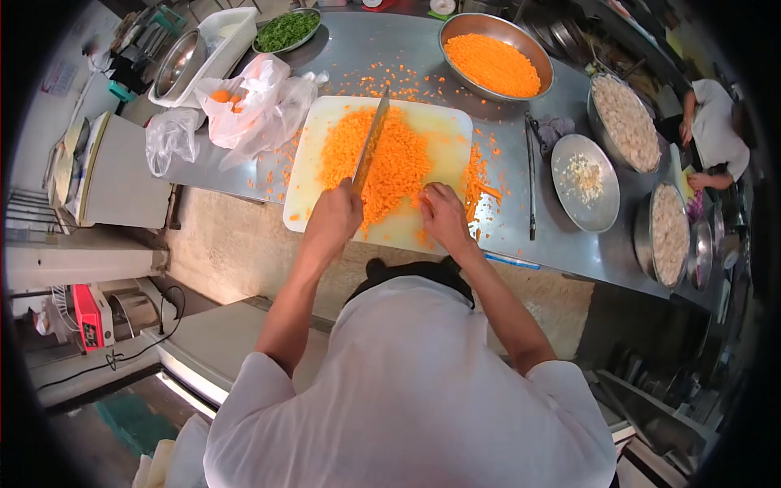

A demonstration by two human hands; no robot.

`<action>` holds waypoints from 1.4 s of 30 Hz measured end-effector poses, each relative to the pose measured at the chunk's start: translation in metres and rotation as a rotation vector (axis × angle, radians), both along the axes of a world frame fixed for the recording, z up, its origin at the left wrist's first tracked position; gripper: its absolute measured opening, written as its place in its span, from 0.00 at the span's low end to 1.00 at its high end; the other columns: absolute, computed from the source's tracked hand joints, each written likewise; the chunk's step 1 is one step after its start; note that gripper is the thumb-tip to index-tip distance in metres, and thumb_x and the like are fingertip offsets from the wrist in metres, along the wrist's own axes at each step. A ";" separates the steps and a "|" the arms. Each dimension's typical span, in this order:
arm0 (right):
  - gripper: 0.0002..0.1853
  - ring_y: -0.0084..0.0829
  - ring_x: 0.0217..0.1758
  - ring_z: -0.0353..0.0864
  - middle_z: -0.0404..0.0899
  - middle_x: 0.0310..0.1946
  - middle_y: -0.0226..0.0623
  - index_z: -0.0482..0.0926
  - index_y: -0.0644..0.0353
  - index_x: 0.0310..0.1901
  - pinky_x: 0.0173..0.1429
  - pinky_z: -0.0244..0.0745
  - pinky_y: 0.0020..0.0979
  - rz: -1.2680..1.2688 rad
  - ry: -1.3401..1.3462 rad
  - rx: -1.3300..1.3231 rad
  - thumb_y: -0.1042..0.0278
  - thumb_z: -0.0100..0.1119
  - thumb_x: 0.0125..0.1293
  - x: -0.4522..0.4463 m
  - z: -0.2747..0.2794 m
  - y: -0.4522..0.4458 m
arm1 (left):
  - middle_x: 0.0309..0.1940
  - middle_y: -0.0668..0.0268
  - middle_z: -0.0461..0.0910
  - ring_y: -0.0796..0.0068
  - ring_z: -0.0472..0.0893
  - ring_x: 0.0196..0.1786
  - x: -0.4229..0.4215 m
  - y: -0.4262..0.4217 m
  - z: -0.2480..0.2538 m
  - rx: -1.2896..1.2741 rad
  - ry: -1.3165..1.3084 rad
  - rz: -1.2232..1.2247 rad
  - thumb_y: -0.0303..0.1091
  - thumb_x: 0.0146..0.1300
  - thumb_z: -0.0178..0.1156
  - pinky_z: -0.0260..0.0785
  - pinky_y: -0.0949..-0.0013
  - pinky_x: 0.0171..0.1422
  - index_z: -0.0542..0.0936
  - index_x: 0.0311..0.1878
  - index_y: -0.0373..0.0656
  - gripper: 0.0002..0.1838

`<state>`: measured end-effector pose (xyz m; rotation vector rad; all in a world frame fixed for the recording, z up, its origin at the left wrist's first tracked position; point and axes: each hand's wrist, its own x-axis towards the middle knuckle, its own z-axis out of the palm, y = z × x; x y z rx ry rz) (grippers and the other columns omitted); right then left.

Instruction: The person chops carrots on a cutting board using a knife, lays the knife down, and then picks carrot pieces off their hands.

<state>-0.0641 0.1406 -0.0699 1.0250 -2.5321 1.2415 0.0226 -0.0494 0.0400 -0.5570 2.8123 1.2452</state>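
My left hand (334, 213) is closed round the handle of a large kitchen knife (373, 140), its blade pointing away from me over a heap of finely chopped carrot (399, 163). The heap lies on a white cutting board (449, 130), partly hidden by the blade. My right hand (444, 213) rests at the right front part of the board with its fingers curled in, beside the heap. Whatever those fingers hold, if anything, is hidden. More carrot bits (480, 183) are scattered on the steel table right of the board.
Behind the board stands a metal bowl of diced carrot (496, 65). Plastic bags (259, 102) and a plate of chopped greens (286, 31) are left. At right are a bowl with minced pieces (585, 183), bowls of pale food (625, 122), a thin rod (532, 179) and another person (717, 122).
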 end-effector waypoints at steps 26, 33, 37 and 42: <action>0.13 0.48 0.41 0.69 0.70 0.35 0.46 0.72 0.67 0.36 0.46 0.69 0.42 0.002 0.103 -0.053 0.85 0.54 0.45 -0.003 -0.026 -0.001 | 0.18 0.42 0.73 0.50 0.77 0.19 -0.016 0.060 -0.076 -0.071 0.105 -0.157 0.30 0.64 0.48 0.69 0.54 0.26 0.71 0.35 0.32 0.09; 0.13 0.48 0.42 0.69 0.70 0.35 0.46 0.73 0.67 0.36 0.46 0.69 0.42 -0.008 0.079 -0.081 0.85 0.53 0.45 -0.001 -0.022 -0.002 | 0.16 0.45 0.73 0.52 0.78 0.18 -0.006 0.062 -0.065 0.011 0.073 -0.132 0.31 0.65 0.48 0.68 0.53 0.25 0.71 0.35 0.32 0.10; 0.12 0.48 0.41 0.70 0.70 0.35 0.47 0.72 0.67 0.36 0.46 0.69 0.42 -0.004 0.077 -0.050 0.84 0.53 0.45 -0.001 -0.027 0.001 | 0.23 0.37 0.73 0.37 0.76 0.30 -0.015 0.062 -0.054 0.023 0.010 -0.115 0.29 0.61 0.50 0.68 0.45 0.33 0.71 0.36 0.29 0.09; 0.12 0.49 0.41 0.69 0.70 0.34 0.47 0.72 0.68 0.35 0.45 0.69 0.42 -0.025 0.076 -0.102 0.85 0.53 0.44 -0.001 -0.023 0.000 | 0.21 0.38 0.73 0.38 0.76 0.28 -0.007 0.065 -0.067 -0.054 0.093 -0.149 0.29 0.61 0.50 0.67 0.46 0.32 0.71 0.36 0.29 0.09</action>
